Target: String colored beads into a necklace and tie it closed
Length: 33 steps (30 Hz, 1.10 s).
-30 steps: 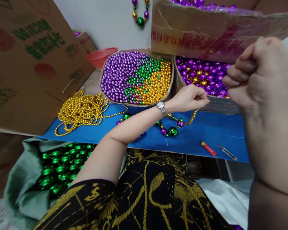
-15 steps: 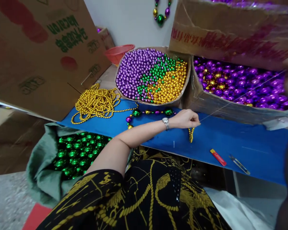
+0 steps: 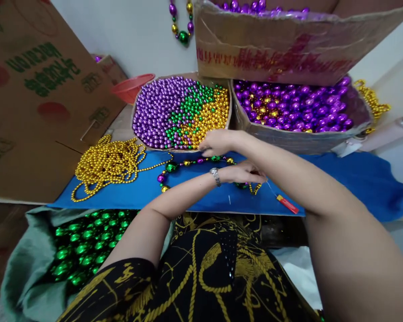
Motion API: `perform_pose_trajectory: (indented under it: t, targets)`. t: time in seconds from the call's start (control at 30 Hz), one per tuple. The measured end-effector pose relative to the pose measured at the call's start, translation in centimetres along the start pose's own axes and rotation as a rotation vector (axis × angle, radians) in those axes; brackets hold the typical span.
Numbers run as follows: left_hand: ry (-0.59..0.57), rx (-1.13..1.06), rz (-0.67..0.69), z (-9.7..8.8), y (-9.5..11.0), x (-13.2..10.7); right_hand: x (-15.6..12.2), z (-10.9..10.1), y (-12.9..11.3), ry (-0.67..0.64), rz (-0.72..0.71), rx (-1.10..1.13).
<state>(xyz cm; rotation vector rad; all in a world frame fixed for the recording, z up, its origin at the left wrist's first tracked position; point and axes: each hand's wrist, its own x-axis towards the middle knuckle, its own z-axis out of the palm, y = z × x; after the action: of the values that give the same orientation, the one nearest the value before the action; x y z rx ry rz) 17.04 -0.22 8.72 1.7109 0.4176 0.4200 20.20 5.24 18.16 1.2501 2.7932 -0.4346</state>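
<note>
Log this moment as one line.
left hand: pinching bead strand on blue board | right hand: at box of small beads

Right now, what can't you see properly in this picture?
Head view:
- Left hand fingertips: curled under; thread too thin to make out.
- Right hand fingertips: bent over the box of small beads, grip hidden.
- Beaded strand: far end passes behind both wrists.

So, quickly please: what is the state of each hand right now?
Left hand: closed, pinching the bead string on the blue board.
Right hand: reaching into the mixed bead box; grip cannot be told.
</note>
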Motion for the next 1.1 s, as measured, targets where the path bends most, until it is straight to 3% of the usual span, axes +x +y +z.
perform_pose_trajectory:
  t: [0.07, 0.23, 0.4, 0.53, 0.6, 0.83, 1.0, 1.1]
  targets:
    - [0.03, -0.127, -0.021, -0.5, -0.6, -0.7, -1.5, 1.7, 1.2, -0.008, 0.08, -0.189]
    - [0.175, -0.316, -0.07, -1.6, -0.6, -1.9, -10.1, 2.8, 5.2, 0.428, 0.228, -0.204]
    - [0.152, -0.434, -0.117, -1.2, -0.1, -2.3, -15.1, 4.4, 6.8, 0.529, 0.333, -0.094]
    - [0.289, -0.506, -0.085, -1.2, -0.5, -2.5, -16.2, 6.6, 5.1, 0.497, 0.29, 0.282]
    - [0.329, -0.514, -0.075, -1.5, -0.7, -2.6, -16.5, 7.4, 4.1, 0.473, 0.31, 0.366]
    - [0.431, -0.577, -0.126, -2.2, -1.7, -2.5, -16.9, 8.8, 1.4, 0.671, 0.302, 0.113]
    - [0.375, -0.543, -0.119, -2.0, -1.2, -3.0, -15.7, 9.6, 2.3, 0.687, 0.331, 0.162]
    - [0.364, -0.577, -0.128, -1.8, -1.2, -3.1, -15.2, 10.0, 2.7, 0.694, 0.302, 0.054]
